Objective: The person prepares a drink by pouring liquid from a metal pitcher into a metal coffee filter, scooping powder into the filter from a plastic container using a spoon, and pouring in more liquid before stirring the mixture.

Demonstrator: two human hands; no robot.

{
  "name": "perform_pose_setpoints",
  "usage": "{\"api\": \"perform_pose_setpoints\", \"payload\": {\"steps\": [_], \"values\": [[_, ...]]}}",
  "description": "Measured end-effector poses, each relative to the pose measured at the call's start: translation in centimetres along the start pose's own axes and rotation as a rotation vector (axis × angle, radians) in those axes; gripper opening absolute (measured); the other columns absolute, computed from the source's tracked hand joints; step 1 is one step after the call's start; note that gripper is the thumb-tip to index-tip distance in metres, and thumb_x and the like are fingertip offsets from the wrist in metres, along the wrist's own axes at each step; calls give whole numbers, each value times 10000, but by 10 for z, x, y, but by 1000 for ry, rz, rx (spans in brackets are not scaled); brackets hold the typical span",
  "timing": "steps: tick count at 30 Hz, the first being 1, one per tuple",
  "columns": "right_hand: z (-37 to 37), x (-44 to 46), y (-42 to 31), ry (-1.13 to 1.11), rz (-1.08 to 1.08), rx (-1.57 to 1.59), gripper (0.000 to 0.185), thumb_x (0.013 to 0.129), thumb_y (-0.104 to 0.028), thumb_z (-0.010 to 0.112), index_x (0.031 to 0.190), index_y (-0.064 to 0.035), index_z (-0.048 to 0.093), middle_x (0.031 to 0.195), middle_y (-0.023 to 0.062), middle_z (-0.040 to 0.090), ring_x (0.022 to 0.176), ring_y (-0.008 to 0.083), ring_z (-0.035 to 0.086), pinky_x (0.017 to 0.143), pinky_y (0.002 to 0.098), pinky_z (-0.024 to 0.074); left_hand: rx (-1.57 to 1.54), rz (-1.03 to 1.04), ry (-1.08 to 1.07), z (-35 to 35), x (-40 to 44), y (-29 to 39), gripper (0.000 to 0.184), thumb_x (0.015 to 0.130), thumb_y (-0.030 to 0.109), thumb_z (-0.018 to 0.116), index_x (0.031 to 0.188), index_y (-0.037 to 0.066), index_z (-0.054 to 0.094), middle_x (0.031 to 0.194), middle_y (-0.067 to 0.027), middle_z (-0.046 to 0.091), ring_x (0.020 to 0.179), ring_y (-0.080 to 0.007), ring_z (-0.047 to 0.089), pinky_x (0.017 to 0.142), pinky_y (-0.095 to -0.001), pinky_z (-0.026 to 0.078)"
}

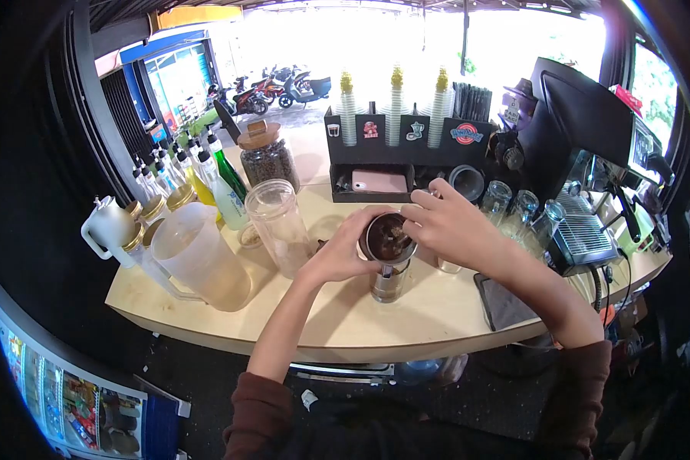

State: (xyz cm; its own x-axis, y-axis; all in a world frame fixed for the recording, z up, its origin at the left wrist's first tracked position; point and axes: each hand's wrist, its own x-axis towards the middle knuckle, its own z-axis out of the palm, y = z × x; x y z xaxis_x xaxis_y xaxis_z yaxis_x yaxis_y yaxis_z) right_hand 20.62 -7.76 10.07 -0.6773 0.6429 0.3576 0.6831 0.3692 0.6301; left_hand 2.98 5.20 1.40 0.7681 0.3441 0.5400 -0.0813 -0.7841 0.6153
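My left hand (347, 244) is wrapped round the side of a round metal cup (369, 247) with dark brown contents. The cup sits over a clear glass (388, 287) on the wooden counter; whether it rests on the glass's rim I cannot tell. Above the cup's right side, my right hand (442, 220) is closed, fingers pinched on a thin utensil (400, 232) that dips into the dark contents. Most of the utensil is hidden by my fingers, so its kind is unclear. Left of my hands stands a tall clear plastic jar (277, 222).
A cloudy plastic pitcher (199, 257) stands on the counter (337, 333) at left, before syrup bottles (224, 167) and a jar of coffee beans (270, 162). Behind is a black cup organizer (391, 163) holding a phone (379, 182). Glasses (523, 208) and an espresso machine (590, 230) are right.
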Motion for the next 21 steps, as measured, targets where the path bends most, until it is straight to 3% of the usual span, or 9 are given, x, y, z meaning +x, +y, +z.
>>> {"api": "perform_pose_setpoints", "payload": {"steps": [3, 11, 14, 16, 21], "values": [[4, 1, -8, -84, -82, 62, 74, 733, -128, 616, 723, -141, 688, 866, -8, 622, 920, 151, 567, 818, 331, 410, 30, 10, -4, -2, 1, 2, 842, 537, 81, 787, 1305, 76, 443, 1229, -125, 532, 1167, -327, 485, 1055, -412, 355], [-1, 0, -13, -73, -41, 74, 43, 730, -150, 626, 735, -141, 668, 844, -8, 604, 909, 149, 570, 755, 330, 412, 109, 57, 65, 3, -4, 1, 847, 536, 107, 805, 1304, 83, 449, 1267, -118, 521, 1180, -325, 480, 1058, -416, 345], [4, -5, -17, -40, -3, 147, 67, 727, -149, 621, 776, -110, 644, 850, -6, 578, 897, 146, 561, 705, 316, 403, 78, -56, 114, 12, -7, 2, 856, 531, 143, 823, 1296, 102, 442, 1259, -112, 521, 1185, -324, 468, 1049, -431, 345], [6, -8, -22, 5, 85, 95, 105, 721, -148, 618, 800, -80, 629, 865, 8, 563, 864, 146, 550, 692, 301, 398, -8, -91, 301, 22, -11, -4, 865, 516, 189, 848, 1268, 98, 430, 1233, -109, 527, 1155, -324, 464, 1033, -439, 334], [10, -18, -38, 133, 201, 154, 212, 690, -101, 591, 891, -37, 583, 830, 39, 497, 770, 186, 501, 665, 322, 380, 107, -120, 523, 41, -14, -1, 877, 493, 247, 883, 1222, 80, 423, 1200, -95, 530, 1123, -307, 449, 1000, -434, 316]]}}
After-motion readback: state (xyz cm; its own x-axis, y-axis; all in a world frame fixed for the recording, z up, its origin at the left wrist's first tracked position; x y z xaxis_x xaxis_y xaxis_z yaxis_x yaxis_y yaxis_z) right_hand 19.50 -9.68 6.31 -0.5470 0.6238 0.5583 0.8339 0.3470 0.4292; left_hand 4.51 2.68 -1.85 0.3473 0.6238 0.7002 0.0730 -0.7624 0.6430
